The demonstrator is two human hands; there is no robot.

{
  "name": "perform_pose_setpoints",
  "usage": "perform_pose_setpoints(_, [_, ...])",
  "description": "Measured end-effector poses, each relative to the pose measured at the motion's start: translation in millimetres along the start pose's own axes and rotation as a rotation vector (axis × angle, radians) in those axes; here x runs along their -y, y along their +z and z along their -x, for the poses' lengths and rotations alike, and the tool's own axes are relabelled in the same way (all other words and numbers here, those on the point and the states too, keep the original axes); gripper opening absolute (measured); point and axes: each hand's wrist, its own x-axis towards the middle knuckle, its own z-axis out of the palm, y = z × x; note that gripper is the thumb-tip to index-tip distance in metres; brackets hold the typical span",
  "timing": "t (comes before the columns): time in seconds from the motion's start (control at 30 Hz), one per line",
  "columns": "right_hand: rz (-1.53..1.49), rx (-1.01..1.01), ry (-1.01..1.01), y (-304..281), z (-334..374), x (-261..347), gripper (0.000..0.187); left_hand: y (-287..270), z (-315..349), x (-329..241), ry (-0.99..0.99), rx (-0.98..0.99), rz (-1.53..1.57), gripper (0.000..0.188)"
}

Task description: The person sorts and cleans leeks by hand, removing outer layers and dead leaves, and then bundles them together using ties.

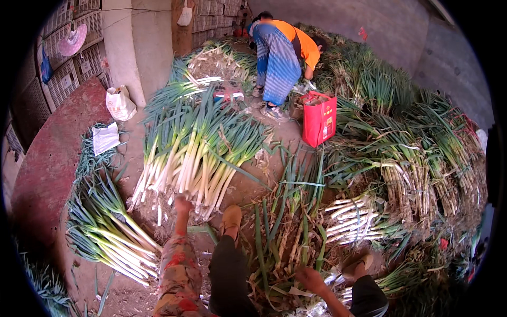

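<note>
My left hand (182,204), below a floral sleeve, is at the white root ends of a broad heap of long green onions (198,140). Its fingers look closed round the lower end of one stalk, though they are partly hidden. My right hand (310,279) hangs over untrimmed green onions (288,232) with dry brown leaves, between my feet. Its fingers are loosely bent and apart, with nothing visible in them. To the left lies a smaller pile of cleaned green onions (113,232), white ends toward me.
Bundled, unpeeled green onions (406,179) are stacked along the right. White stalks (354,217) lie beside my right shoe (357,266). A red bag (319,119) stands ahead, near a bending person in an orange top (296,39). A white bag (120,103) leans by a pillar (132,47).
</note>
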Motion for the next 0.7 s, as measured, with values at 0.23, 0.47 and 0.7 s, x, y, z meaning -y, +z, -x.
perform_pose_setpoints(0.23, [0.032,-0.301,-0.112,-74.9,16.7,-19.9,0.046,4.3,11.3,36.2,-0.042,0.060,-0.062,0.024])
perform_pose_setpoints(0.47, [-0.294,-0.874,-0.672,-177.8,-66.4,213.1,0.051,20.6,46.6,-67.2,0.295,0.229,0.447,0.024])
perform_pose_setpoints(0.7, [-0.096,-0.511,-0.656,-26.6,19.4,84.5,0.024,114.4,346.2,-157.5,0.509,0.625,0.432,0.040])
